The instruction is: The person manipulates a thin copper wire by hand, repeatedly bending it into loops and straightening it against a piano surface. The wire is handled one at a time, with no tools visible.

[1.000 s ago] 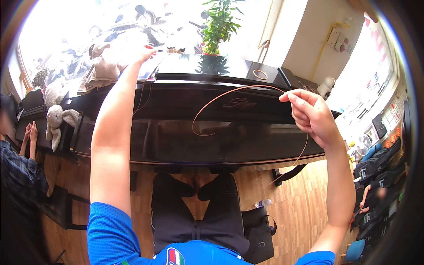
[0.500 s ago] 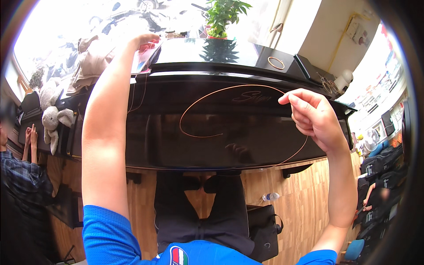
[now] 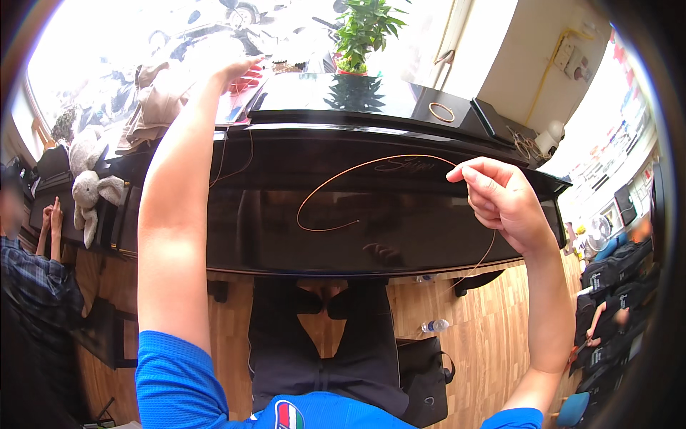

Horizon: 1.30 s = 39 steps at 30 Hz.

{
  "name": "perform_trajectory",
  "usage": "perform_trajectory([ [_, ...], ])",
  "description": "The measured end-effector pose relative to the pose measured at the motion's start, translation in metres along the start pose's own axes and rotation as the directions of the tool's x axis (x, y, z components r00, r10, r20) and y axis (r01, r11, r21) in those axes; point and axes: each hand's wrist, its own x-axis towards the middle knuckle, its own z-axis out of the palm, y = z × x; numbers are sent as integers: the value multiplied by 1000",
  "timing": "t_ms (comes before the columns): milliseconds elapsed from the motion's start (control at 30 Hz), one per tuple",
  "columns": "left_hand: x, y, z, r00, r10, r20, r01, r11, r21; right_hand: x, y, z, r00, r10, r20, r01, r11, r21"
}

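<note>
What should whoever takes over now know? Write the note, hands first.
Left hand: raised over the piano top; its grip is lost in glare, and a thin strand hangs below it.
Right hand: pinching the wire.
Wire: loops in front of the piano, free end curled loose.
Done: wire in hand.
Left: loop not drawn straight, loose end unfastened.

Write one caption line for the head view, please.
Right hand pinches a curling copper wire before a black upright piano; left hand reaches over its top.

Left hand (image 3: 232, 71) stretched far forward; right hand (image 3: 504, 200) raised, grip pinched.
</note>
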Motion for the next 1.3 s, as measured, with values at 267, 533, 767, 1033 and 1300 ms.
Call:
perform_trajectory([
  [267, 13, -5, 5, 999, 35, -42, -29, 990, 137, 4, 9, -1, 1000, 12, 13, -12, 1000, 18],
  [533, 30, -8, 10, 996, 78, -50, -65, 973, 222, 10, 16, -3, 1000, 25, 9, -25, 1000, 17],
  [767, 74, -13, 26, 985, 171, 36, -174, 945, 278, 16, 30, -8, 998, 63, -8, -62, 997, 39],
  [1033, 139, -56, -12, 892, 449, -59, -405, 848, 342, 14, 35, -9, 998, 55, 25, -56, 997, 60],
  [1300, 43, 10, 14, 880, 453, -147, -309, 778, 547, 14, 46, -16, 997, 70, 18, -70, 996, 47],
])
